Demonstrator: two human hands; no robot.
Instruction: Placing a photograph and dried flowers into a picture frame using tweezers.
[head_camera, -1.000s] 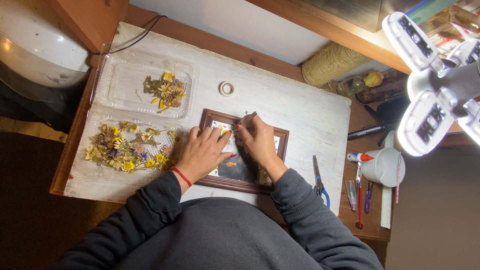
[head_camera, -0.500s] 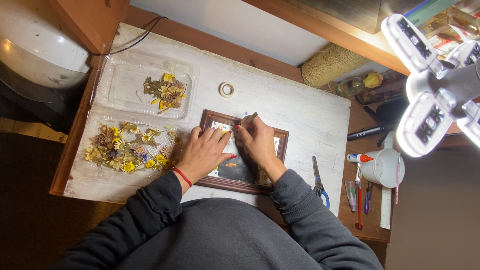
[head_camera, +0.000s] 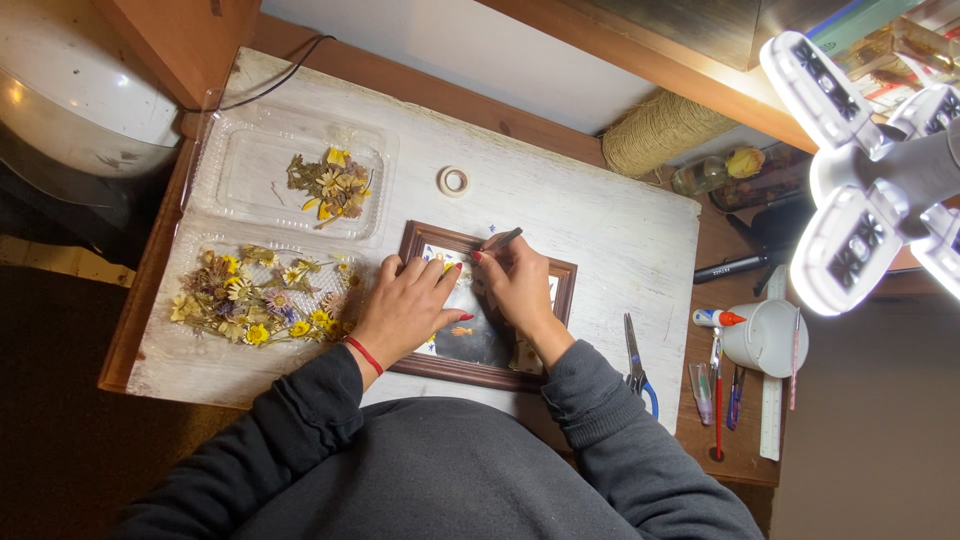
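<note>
Here the brown wooden picture frame lies flat on the whitewashed, rough-grained board, near the middle and close to the person. The left hand rests on the frame's left part, fingers spread flat and gripping nothing, a red cord around its wrist. The right hand is curled on a thin dark tool (tweezers or a pen, too small to tell), whose tip pokes out over the frame's far edge.

To the left, a clear plastic tray lies opened in two halves: the far half holds a small cluster of dried yellow flowers, the near half a looser, wider scatter of pressed flowers. A small ring of tape sits on the board beyond the frame. Right of the frame lie blue-handled scissors, and further right a white cup with pens beside it. A ball of coarse twine sits at the far edge.
</note>
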